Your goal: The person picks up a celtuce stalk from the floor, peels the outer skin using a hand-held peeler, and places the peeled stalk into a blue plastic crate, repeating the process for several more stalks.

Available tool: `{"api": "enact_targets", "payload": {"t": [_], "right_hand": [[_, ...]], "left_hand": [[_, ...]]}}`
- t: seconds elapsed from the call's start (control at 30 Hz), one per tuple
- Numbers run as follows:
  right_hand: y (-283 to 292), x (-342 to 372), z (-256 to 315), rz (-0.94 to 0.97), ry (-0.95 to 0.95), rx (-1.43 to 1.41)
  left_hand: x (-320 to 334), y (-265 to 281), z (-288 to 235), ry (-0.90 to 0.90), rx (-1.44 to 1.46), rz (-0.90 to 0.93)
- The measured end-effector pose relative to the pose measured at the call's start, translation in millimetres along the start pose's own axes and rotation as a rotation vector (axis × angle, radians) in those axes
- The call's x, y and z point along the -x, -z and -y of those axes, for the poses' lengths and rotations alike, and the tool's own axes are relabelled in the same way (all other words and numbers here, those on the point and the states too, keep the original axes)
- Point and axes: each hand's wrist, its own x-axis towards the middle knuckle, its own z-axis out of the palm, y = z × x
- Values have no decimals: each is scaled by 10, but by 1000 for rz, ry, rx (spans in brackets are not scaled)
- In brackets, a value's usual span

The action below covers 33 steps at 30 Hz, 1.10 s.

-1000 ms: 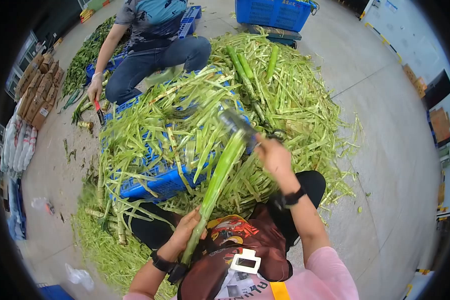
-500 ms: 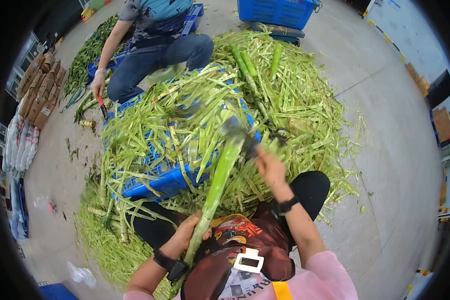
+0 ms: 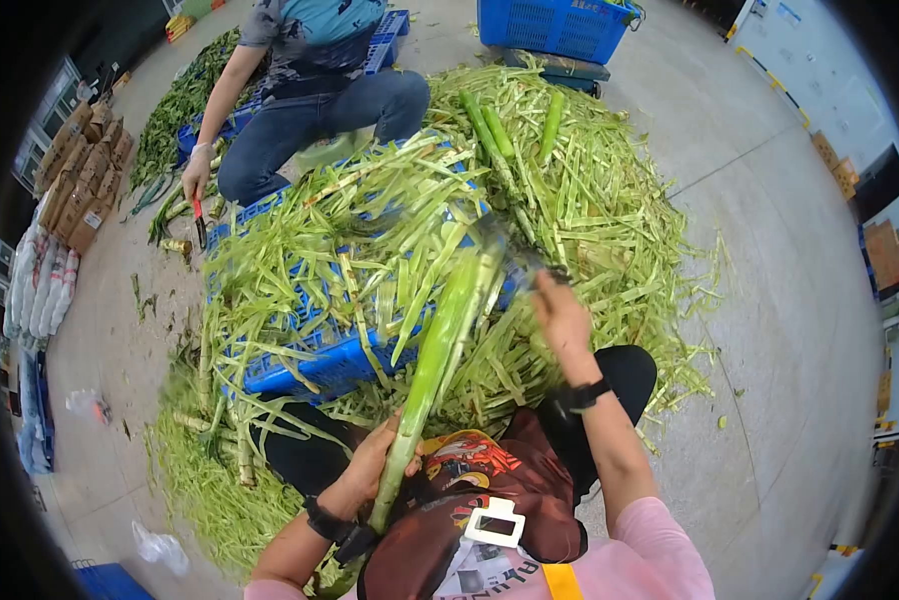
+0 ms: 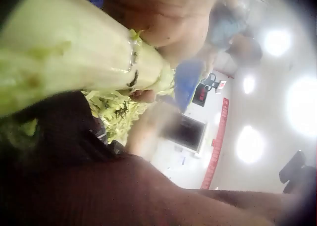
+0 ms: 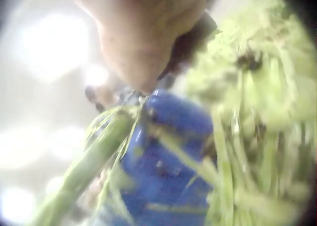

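A long, pale green stalk (image 3: 434, 360) slants up from the lap in the head view, its upper part peeled bright green. My left hand (image 3: 372, 462) grips its lower end, and in the left wrist view the stalk (image 4: 74, 52) passes close beneath the hand (image 4: 158, 18). My right hand (image 3: 564, 322) is curled round the handle of a dark tool, blurred by motion, beside the stalk's upper end. A strip hangs along the stalk's right side. In the right wrist view the hand (image 5: 143, 37) is above the stalk (image 5: 89, 161); the tool is mostly hidden.
A blue crate (image 3: 320, 368) heaped with peelings stands in front of the knees. Peeled stalks (image 3: 551, 125) lie on the pile behind it. Another person (image 3: 320, 110) squats at the back left, holding a red-handled tool (image 3: 200, 222). A blue basket (image 3: 550, 30) is at the back.
My right hand has moved slightly right and, since half a second ago, a little up with the tool. A strip now stands apart from the stalk's right side. The left hand keeps its hold.
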Motion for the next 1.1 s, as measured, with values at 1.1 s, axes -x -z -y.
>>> {"api": "enact_targets", "payload": {"t": [1.1], "right_hand": [[68, -97, -149, -9, -70, 3]], "left_hand": [[68, 257, 123, 113, 9, 70]]}}
